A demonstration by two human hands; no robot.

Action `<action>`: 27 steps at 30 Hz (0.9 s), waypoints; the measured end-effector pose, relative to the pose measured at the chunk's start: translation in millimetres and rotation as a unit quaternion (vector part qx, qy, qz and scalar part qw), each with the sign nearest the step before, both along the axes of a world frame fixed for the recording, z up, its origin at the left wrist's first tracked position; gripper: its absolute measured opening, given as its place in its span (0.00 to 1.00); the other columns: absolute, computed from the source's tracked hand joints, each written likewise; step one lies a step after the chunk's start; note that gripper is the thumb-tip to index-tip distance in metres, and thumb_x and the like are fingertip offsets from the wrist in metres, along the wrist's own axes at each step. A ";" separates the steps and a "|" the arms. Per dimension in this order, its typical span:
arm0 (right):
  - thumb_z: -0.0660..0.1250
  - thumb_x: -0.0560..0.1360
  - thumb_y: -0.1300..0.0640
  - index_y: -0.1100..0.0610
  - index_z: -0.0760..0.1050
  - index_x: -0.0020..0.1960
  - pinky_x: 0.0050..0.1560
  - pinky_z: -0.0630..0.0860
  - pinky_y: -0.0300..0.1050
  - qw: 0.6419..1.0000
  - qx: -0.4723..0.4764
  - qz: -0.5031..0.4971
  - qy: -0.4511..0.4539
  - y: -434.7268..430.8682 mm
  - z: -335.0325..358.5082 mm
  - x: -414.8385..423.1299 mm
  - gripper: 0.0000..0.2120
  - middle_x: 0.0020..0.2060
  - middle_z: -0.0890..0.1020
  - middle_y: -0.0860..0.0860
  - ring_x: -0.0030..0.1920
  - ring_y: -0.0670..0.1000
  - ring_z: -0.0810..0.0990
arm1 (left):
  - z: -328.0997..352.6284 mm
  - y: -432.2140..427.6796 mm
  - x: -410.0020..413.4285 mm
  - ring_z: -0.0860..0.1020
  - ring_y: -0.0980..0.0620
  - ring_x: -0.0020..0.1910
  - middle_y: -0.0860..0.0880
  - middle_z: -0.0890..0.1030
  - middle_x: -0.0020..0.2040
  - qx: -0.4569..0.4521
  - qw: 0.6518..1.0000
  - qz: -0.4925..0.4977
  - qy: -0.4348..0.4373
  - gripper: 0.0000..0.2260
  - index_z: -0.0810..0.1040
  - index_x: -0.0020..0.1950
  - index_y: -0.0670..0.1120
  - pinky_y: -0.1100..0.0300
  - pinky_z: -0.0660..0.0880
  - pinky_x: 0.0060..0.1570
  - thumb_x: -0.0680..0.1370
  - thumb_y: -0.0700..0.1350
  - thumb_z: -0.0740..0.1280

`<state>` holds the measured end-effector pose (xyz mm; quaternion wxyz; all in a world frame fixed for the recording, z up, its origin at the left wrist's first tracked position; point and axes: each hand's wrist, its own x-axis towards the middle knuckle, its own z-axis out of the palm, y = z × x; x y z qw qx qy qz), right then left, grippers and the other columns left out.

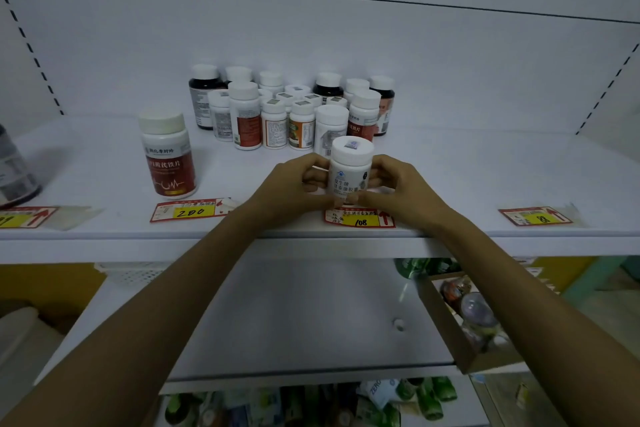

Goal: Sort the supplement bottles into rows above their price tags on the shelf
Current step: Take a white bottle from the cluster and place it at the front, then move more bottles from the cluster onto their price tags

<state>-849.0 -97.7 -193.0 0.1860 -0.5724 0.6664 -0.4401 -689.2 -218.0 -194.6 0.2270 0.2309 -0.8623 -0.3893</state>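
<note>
Evidently both hands are busy with 1 white bottle: the left hand and the right hand each curl their fingers round its sides. They hold it upright, label facing out, just behind the price tag marked 108 at the front of the shelf — probably squaring it up as the first of that tag's row. 1 red-labelled bottle stands alone behind the tag marked 200, likely for the same reason. 4 price tags show along the edge, and 1 dark bottle sits at the far left. The unsorted cluster at the back holds roughly 17 bottles — overlapping caps make that count unsure
</note>
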 end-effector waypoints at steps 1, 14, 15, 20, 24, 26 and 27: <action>0.74 0.69 0.54 0.52 0.71 0.62 0.51 0.78 0.35 1.000 -0.002 -0.003 0.004 -0.4 -1.3 -0.6 0.24 0.54 0.80 0.46 0.51 0.44 0.81 | -0.5 -0.4 0.1 0.78 0.55 0.54 0.48 0.80 0.59 0.007 1.000 0.000 0.002 0.21 0.73 0.58 0.48 0.66 0.75 0.53 0.68 0.44 0.75; 0.75 0.68 0.63 0.54 0.65 0.69 0.59 0.77 0.45 0.996 0.072 0.038 -0.024 5.9 3.2 -17.7 0.33 0.59 0.78 0.51 0.60 0.48 0.78 | 3.3 0.7 8.2 0.77 0.56 0.56 0.50 0.78 0.59 0.070 0.997 0.014 0.041 0.19 0.70 0.66 0.46 0.67 0.73 0.53 0.76 0.34 0.63; 0.74 0.69 0.63 0.55 0.66 0.69 0.61 0.76 0.46 0.996 0.084 0.031 -0.013 7.5 6.4 -22.2 0.31 0.60 0.78 0.52 0.60 0.48 0.77 | 3.2 0.9 9.0 0.76 0.56 0.56 0.50 0.77 0.59 0.077 0.995 0.025 0.056 0.18 0.70 0.66 0.45 0.65 0.73 0.56 0.77 0.34 0.61; 0.69 0.74 0.60 0.53 0.72 0.62 0.54 0.75 0.41 0.997 0.062 -0.039 0.032 8.1 32.5 -45.0 0.18 0.57 0.79 0.50 0.55 0.48 0.78 | 16.7 2.3 0.0 0.75 0.56 0.57 0.50 0.77 0.61 0.066 0.989 0.075 0.112 0.14 0.72 0.64 0.46 0.63 0.70 0.57 0.79 0.38 0.60; 0.70 0.74 0.58 0.53 0.70 0.65 0.55 0.74 0.44 0.995 0.048 -0.040 0.078 -10.1 47.5 -55.2 0.21 0.59 0.77 0.50 0.56 0.50 0.77 | 42.4 0.3 -15.5 0.74 0.57 0.58 0.53 0.76 0.61 0.033 0.991 0.082 0.100 0.14 0.72 0.65 0.48 0.67 0.69 0.53 0.79 0.41 0.60; 0.70 0.73 0.58 0.54 0.67 0.69 0.55 0.73 0.44 0.994 0.023 -0.044 0.102 -23.3 52.0 -59.2 0.25 0.62 0.75 0.52 0.56 0.50 0.76 | 54.7 -0.4 -23.1 0.74 0.58 0.55 0.54 0.75 0.59 0.017 0.993 0.076 0.091 0.14 0.71 0.65 0.48 0.71 0.70 0.46 0.79 0.41 0.60; 0.70 0.73 0.58 0.54 0.65 0.70 0.55 0.73 0.43 0.992 0.003 -0.049 0.116 -30.3 55.3 -61.0 0.27 0.64 0.74 0.53 0.55 0.50 0.76 | 59.4 -1.1 -26.2 0.74 0.58 0.54 0.55 0.75 0.59 0.012 0.993 0.077 0.090 0.14 0.71 0.65 0.48 0.70 0.70 0.44 0.80 0.41 0.59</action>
